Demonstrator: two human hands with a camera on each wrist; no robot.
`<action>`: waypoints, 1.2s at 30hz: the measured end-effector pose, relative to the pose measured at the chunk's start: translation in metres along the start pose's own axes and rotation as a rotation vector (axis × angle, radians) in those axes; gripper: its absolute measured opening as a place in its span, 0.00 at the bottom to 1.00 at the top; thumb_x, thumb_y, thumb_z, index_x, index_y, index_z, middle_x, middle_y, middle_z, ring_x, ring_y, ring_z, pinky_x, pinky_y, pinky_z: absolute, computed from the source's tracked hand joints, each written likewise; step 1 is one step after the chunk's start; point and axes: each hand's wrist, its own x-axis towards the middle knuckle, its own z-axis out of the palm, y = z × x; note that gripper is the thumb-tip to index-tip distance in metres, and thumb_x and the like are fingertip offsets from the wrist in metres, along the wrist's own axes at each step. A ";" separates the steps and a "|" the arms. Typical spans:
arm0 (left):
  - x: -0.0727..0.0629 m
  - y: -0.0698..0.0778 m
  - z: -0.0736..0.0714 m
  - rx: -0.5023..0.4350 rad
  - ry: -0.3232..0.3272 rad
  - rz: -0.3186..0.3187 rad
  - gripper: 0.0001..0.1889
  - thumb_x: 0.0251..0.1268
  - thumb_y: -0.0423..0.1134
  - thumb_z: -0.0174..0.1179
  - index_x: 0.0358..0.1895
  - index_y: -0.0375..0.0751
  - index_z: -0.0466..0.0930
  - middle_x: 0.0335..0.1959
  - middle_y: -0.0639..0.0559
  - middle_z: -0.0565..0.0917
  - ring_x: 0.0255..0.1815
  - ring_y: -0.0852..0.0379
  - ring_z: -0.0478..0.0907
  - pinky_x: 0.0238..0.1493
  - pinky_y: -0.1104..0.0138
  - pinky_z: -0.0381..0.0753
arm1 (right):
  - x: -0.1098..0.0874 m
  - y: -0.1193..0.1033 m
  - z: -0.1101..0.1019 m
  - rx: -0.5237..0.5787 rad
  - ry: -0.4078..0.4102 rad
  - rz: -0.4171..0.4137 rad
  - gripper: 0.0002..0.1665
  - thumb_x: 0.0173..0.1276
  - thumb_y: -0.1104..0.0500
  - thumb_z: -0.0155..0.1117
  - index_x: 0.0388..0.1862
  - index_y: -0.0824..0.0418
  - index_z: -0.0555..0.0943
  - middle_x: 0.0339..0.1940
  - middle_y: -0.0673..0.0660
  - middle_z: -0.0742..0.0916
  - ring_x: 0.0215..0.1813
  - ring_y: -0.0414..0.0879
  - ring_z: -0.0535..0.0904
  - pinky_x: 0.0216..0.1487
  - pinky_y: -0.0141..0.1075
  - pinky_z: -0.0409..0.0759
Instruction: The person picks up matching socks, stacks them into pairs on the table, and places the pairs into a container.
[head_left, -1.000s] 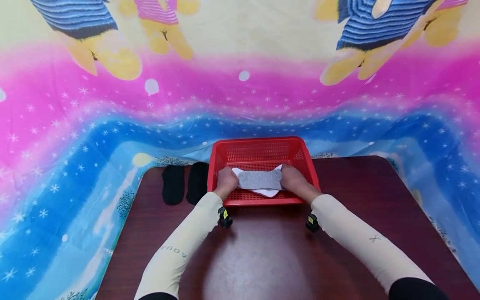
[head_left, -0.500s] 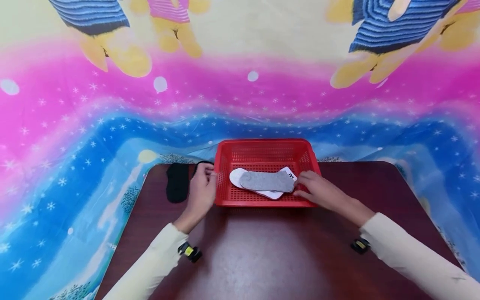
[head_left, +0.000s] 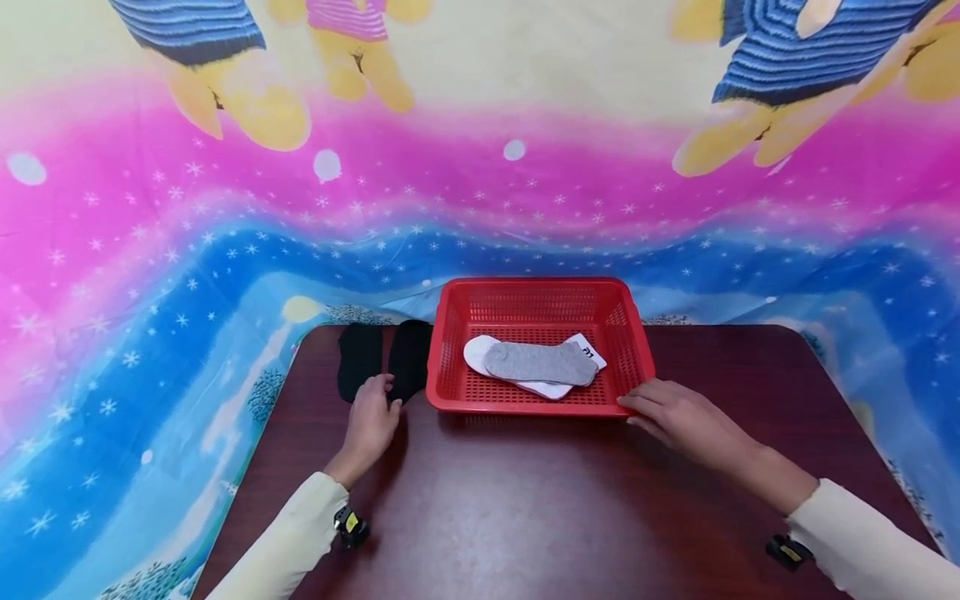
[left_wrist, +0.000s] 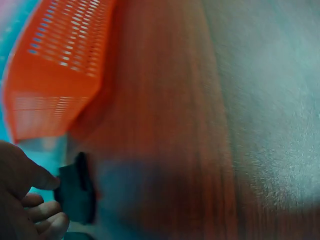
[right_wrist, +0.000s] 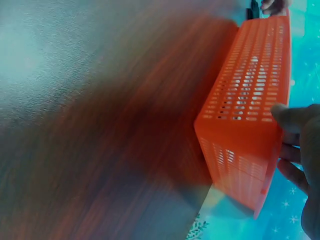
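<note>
My left hand (head_left: 370, 423) reaches over the table with fingers loosely bent at the near end of two black socks (head_left: 360, 360), which lie side by side left of the basket. In the left wrist view a dark sock (left_wrist: 78, 189) shows beyond the thumb. My right hand (head_left: 686, 417) rests its fairly straight fingertips at the front right corner of the red plastic basket (head_left: 540, 408); in the right wrist view the thumb (right_wrist: 290, 116) lies by the basket's corner. Inside the basket, a grey sock (head_left: 536, 363) lies across white socks (head_left: 480, 354), one with black lettering on its cuff.
The dark red-brown table (head_left: 517, 508) carries the basket near its back edge. Behind and at both sides hangs a printed cloth (head_left: 480, 200) in pink and blue. Wrist cameras sit on both wrists.
Both hands have let go of the grey sock and come out of the basket. The left moved left to the black socks; the right drew back to the basket's front right corner.
</note>
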 end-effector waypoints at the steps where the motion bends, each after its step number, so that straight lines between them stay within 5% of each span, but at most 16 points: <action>1: 0.001 -0.001 0.004 0.012 -0.011 0.011 0.20 0.65 0.29 0.65 0.59 0.28 0.77 0.51 0.35 0.82 0.55 0.39 0.78 0.58 0.47 0.80 | -0.002 -0.001 0.000 -0.003 0.011 -0.010 0.35 0.82 0.38 0.37 0.54 0.58 0.86 0.45 0.51 0.88 0.48 0.43 0.84 0.48 0.41 0.87; 4: 0.004 -0.001 0.017 0.050 -0.014 0.064 0.19 0.64 0.29 0.67 0.57 0.28 0.80 0.50 0.35 0.83 0.53 0.39 0.78 0.55 0.48 0.81 | -0.005 -0.004 -0.001 -0.009 0.012 -0.018 0.32 0.82 0.41 0.40 0.55 0.59 0.86 0.46 0.53 0.89 0.50 0.44 0.85 0.47 0.41 0.88; 6: 0.005 -0.001 0.023 0.087 -0.005 0.106 0.17 0.63 0.29 0.68 0.54 0.27 0.81 0.46 0.35 0.83 0.49 0.39 0.79 0.52 0.50 0.83 | -0.005 -0.007 -0.001 -0.015 -0.005 -0.007 0.22 0.79 0.46 0.56 0.56 0.60 0.86 0.47 0.54 0.89 0.50 0.45 0.86 0.47 0.42 0.88; 10: 0.008 -0.003 0.033 0.196 0.015 0.195 0.09 0.63 0.25 0.65 0.46 0.26 0.83 0.37 0.37 0.80 0.41 0.41 0.76 0.44 0.52 0.82 | -0.003 -0.010 -0.003 -0.034 -0.031 0.019 0.28 0.55 0.60 0.82 0.56 0.61 0.86 0.46 0.56 0.90 0.47 0.48 0.87 0.47 0.44 0.88; 12: 0.008 -0.003 0.035 0.249 0.005 0.231 0.06 0.63 0.24 0.63 0.43 0.27 0.82 0.35 0.38 0.78 0.39 0.43 0.74 0.42 0.54 0.81 | -0.002 -0.011 -0.004 -0.044 -0.038 0.035 0.32 0.48 0.63 0.85 0.55 0.61 0.87 0.45 0.55 0.90 0.46 0.48 0.87 0.46 0.45 0.88; 20: 0.010 -0.001 0.039 0.324 -0.029 0.293 0.05 0.60 0.22 0.62 0.38 0.27 0.78 0.33 0.37 0.77 0.38 0.42 0.75 0.42 0.53 0.80 | -0.004 -0.011 -0.004 -0.033 -0.028 0.060 0.30 0.49 0.63 0.84 0.54 0.60 0.87 0.45 0.55 0.91 0.46 0.48 0.88 0.46 0.45 0.88; 26: 0.001 0.005 0.035 0.199 -0.030 0.249 0.07 0.50 0.22 0.65 0.29 0.31 0.77 0.27 0.39 0.78 0.33 0.40 0.77 0.38 0.50 0.80 | -0.004 -0.011 -0.002 -0.014 -0.011 0.057 0.30 0.48 0.65 0.84 0.54 0.61 0.87 0.44 0.55 0.91 0.46 0.48 0.88 0.46 0.45 0.88; 31: -0.020 0.018 0.033 0.079 -0.119 0.092 0.08 0.47 0.24 0.65 0.29 0.35 0.76 0.26 0.45 0.77 0.29 0.48 0.76 0.32 0.56 0.77 | -0.005 -0.012 0.000 0.005 0.000 0.064 0.32 0.46 0.67 0.84 0.54 0.61 0.87 0.45 0.56 0.90 0.46 0.48 0.87 0.47 0.45 0.88; 36: -0.041 0.034 0.029 0.002 -0.211 0.022 0.08 0.46 0.21 0.60 0.30 0.34 0.76 0.26 0.48 0.76 0.29 0.54 0.72 0.30 0.63 0.72 | -0.006 -0.012 0.000 0.010 0.016 0.069 0.33 0.45 0.66 0.85 0.55 0.61 0.87 0.46 0.56 0.90 0.47 0.48 0.87 0.48 0.46 0.88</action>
